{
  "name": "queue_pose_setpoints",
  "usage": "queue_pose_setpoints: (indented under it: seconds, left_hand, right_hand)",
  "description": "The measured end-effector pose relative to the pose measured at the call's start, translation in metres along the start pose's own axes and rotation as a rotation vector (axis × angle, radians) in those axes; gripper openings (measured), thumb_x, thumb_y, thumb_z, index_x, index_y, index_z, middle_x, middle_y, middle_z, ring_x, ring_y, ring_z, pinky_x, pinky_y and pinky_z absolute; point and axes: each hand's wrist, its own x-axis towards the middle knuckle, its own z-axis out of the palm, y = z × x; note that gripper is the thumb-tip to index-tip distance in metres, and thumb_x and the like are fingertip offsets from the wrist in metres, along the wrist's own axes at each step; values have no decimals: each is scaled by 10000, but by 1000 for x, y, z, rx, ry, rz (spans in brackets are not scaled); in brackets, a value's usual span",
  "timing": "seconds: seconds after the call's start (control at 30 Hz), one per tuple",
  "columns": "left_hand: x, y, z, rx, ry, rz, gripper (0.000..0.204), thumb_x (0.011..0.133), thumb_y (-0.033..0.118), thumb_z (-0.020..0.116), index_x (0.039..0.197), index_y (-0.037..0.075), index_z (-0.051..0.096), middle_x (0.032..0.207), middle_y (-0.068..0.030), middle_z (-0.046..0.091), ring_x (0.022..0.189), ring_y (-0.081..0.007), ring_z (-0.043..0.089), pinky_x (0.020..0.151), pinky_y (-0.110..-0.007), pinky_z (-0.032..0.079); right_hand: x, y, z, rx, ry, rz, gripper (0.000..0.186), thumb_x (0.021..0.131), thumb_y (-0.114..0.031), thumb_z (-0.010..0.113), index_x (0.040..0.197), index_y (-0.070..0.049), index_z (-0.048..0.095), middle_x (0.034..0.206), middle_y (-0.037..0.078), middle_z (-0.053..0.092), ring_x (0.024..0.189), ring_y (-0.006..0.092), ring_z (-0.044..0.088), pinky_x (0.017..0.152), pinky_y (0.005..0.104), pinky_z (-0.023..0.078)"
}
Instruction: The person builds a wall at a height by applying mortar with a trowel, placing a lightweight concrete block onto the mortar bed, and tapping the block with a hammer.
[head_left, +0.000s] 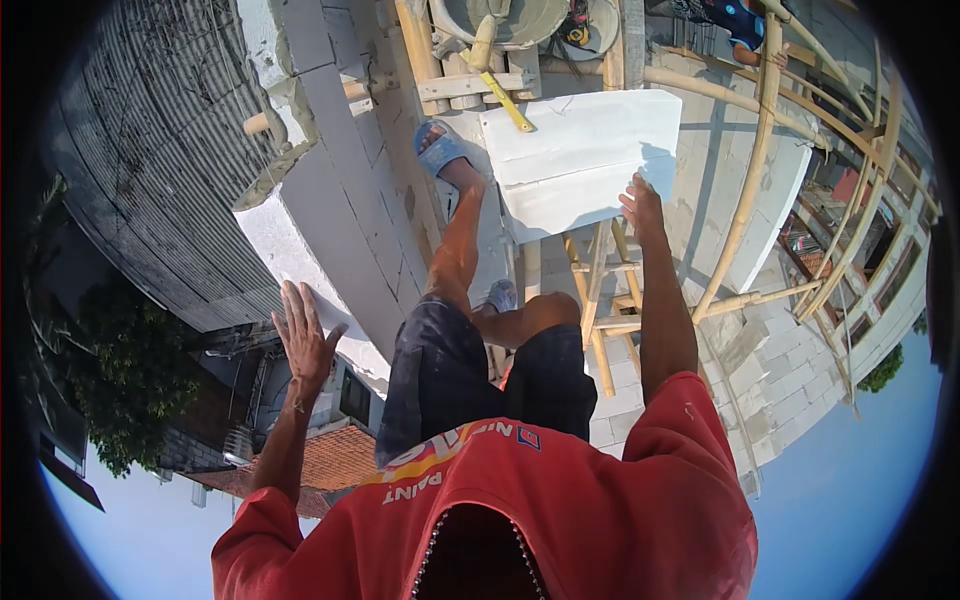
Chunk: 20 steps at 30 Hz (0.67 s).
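Observation:
My left hand (308, 335) lies with spread fingers against the white top edge of a block wall (300, 245), holding nothing. At the near right edge of a pale building block (590, 150) is my right hand (642, 208), its fingers apart and slightly curled. Whether the fingertips touch the block I cannot tell. A seam or line runs along the block's face, and a hand-shaped shadow falls on its right end. Across the block's far left corner rests a narrow yellow tool (508, 103), its kind unclear.
Beyond the block, a mortar tub (510, 22) stands on bamboo and timber scaffolding (470, 88). Bamboo poles (750, 180) cross at the right, with another person (735, 22) at far right. A corrugated roof (155, 170) lies left. Below, past my legs, is a long drop.

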Motion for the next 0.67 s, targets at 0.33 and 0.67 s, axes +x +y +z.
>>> queue_pose_setpoints:
  seconds: [0.33,0.67]
  left_hand:
    - [9,-1,1,32,22,-14,1212,778,343,863,1651,50,75,1716,-234,36,1589,-392,81,1262,-556,152]
    - [-54,9,-22,133,288,-238,863,1016,301,652,1652,67,117,1726,-163,99,1582,-359,142,1274,-507,173]
  right_hand:
    - [14,179,-32,339,18,259,796,972,-504,678,1526,-9,394,1473,190,494,1302,327,565,1007,401,503]
    - [106,330,-10,720,33,201,891,883,-480,792,1592,-150,366,1592,167,396,1378,359,511,1116,453,451]
